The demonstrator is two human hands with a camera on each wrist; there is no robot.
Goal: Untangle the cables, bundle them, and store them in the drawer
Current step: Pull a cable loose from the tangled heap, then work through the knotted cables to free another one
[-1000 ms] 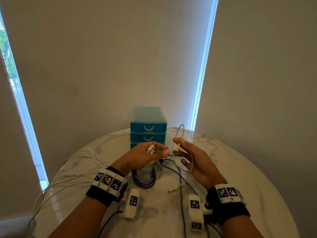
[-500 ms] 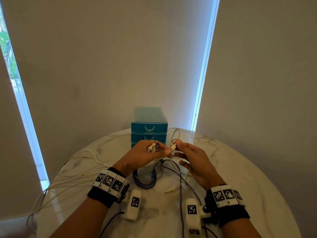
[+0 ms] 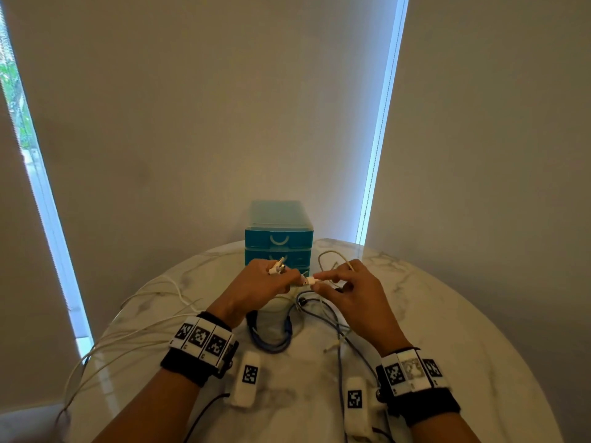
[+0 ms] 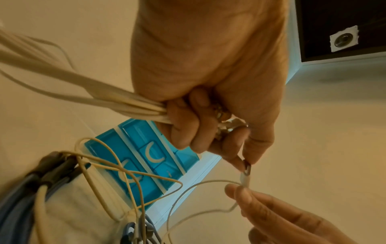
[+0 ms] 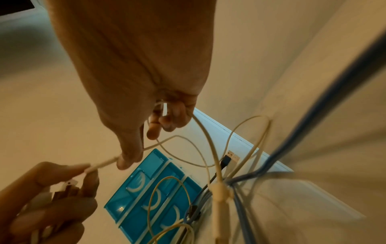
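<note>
My left hand grips a bundle of white cables, whose plugs stick out above the fist. Its thumb and forefinger also pinch the metal tip of one more white plug. My right hand pinches that same plug from the other side, and its thin cable loops past the curled fingers. Both hands hover in front of the teal drawer unit, whose drawers look closed.
A coiled blue cable and a tangle of blue and dark cables lie on the round marble table beneath my hands. White cables trail over the table's left edge. The wall stands close behind the drawers.
My right hand has carried the white plug leftward to the left hand, and the tall cable loop has dropped. The left thumb and forefinger now pinch the plug's tip.
</note>
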